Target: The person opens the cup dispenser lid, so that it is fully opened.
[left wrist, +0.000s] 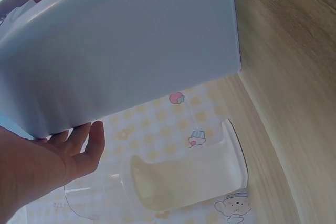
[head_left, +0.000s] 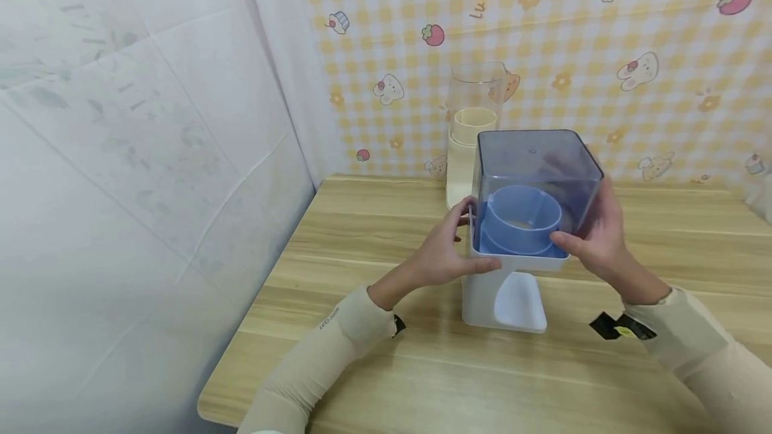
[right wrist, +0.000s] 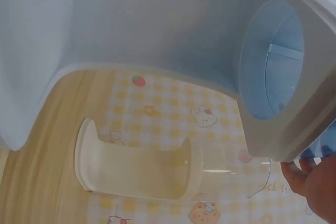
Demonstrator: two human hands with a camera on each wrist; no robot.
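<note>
A pet-feeder-like dispenser has a white stand (head_left: pixel 482 300) with a shallow rounded base. Its top is a smoky clear square container (head_left: pixel 537 153), with a blue ring (head_left: pixel 523 220) visible inside. My left hand (head_left: pixel 443 250) holds the left side of the container's white rim, thumb along the front and fingers round the side. On the opposite side my right hand (head_left: pixel 594 233) grips the container, its thumb on the front near the ring; its other fingers are partly hidden behind the tinted wall. From below, the right wrist view shows a round opening (right wrist: pixel 273 59) under the top.
A second dispenser, cream with a clear cylinder (head_left: pixel 463 153), stands behind at the back of the wooden table (head_left: pixel 362 240). A yellow checked cloth (head_left: pixel 386 32) hangs behind the table, and a white curtain (head_left: pixel 151 153) hangs at the left.
</note>
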